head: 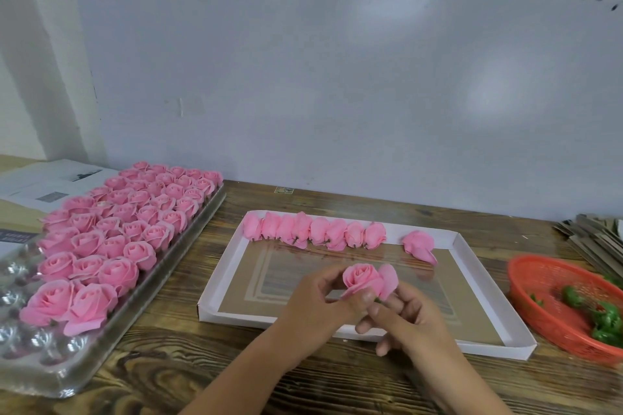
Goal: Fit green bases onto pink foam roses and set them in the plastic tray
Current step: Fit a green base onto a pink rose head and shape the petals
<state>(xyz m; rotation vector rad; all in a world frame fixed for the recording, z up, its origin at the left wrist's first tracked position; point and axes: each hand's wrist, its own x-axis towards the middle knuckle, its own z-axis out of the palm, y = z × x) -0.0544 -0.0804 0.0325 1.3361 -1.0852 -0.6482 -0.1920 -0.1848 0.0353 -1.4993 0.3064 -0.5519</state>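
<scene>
**Rose in hand, tray mostly full**

Both hands hold one pink rose (362, 278) low centre, over the white box (215, 293). Left hand (315, 300) pinches it from the 9 o'clock side, fingers curled on the lower petals. Right hand (404, 317) is under it at 5 o'clock, fingers curled at the bottom; a sliver of green shows there, so likely the base is going on. Can't tell if it's seated.

Done/left, my read: plastic tray (141, 293) at 9 o'clock is mostly filled with upright roses, with empty clear cups at its near-left end. A row of roses (313, 229) lies on its side along the box's 12 o'clock wall.

Green bases (605, 320) sit in the red mesh basket (539, 300) at 3 o'clock.

Materials: soft matte foam petals, glossy moulded tray, thin card box, wood-grain table (161, 377).
</scene>
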